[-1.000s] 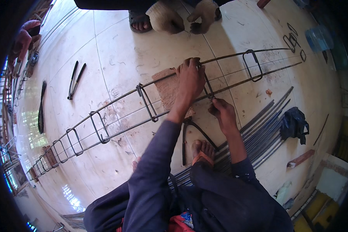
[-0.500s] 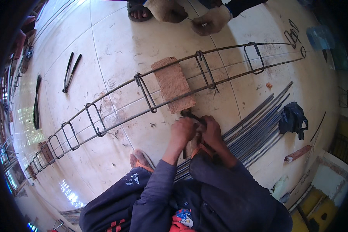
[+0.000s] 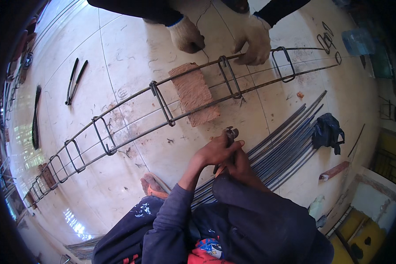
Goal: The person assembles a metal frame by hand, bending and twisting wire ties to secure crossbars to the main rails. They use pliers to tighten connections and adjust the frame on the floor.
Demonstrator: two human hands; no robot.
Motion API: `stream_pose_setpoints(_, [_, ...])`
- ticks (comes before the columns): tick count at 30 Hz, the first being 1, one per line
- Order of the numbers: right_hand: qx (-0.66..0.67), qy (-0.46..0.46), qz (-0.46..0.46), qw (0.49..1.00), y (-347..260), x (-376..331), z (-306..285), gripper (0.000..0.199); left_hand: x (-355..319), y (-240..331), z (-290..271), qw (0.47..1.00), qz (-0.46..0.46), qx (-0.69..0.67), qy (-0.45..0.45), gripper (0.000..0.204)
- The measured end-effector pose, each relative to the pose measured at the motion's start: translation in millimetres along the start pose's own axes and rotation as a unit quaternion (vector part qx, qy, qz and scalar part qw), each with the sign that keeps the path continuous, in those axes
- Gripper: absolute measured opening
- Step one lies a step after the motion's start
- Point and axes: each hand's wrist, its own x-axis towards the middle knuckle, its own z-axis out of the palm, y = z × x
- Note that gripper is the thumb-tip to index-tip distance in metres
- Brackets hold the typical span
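Above my raised right knee, my left hand [image 3: 216, 150] is wrapped round dark metal pincers [image 3: 232, 131], whose head sticks out past the fingers. Pressed close against it is my right hand [image 3: 239, 164], closed at the same tool, its fingers partly hidden. Just beyond lies a long steel rebar frame [image 3: 141, 91] of two bars joined by bent stirrups [image 3: 229, 78]. A rough reddish brick [image 3: 193, 97] props it off the tiles. Across the frame, a co-worker's gloved left-side hand [image 3: 185, 36] holds a thin wire [image 3: 199, 20], and the other gloved hand [image 3: 254, 44] reaches to the upper bar.
Loose rebar rods [image 3: 275, 147] lie beside my right leg, with a black plastic bag [image 3: 328, 133] at their side. Long-handled cutters [image 3: 75, 81] and a wire bundle [image 3: 36, 118] rest far left. A reddish block [image 3: 334, 171] lies at right.
My hands have come together, and the pincers' head has shifted right and points up. The co-worker's hands have moved apart and nearer the frame, one now at its upper bar.
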Motion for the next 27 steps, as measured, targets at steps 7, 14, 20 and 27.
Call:
stream_pose_setpoints(7, [0.048,0.202,-0.089,0.974,-25.0,-5.6,0.7,0.046,3.6,36.5,5.0,0.983,0.088,-0.147,0.064,0.052])
stream_pose_setpoints(14, [0.046,0.018,0.259,0.965,-37.9,-7.1,-91.6,0.039,35.7,31.2,19.0,0.973,0.152,-0.170,0.019,0.055])
stream_pose_setpoints(20, [0.173,0.094,0.140,0.970,-52.5,-4.4,-140.1,0.039,44.3,34.6,4.0,0.953,0.072,-0.124,0.266,0.033])
stream_pose_setpoints(27, [-0.141,0.044,0.166,0.975,-38.8,34.9,-146.5,0.042,57.8,28.4,21.0,0.844,0.150,-0.147,0.493,0.021])
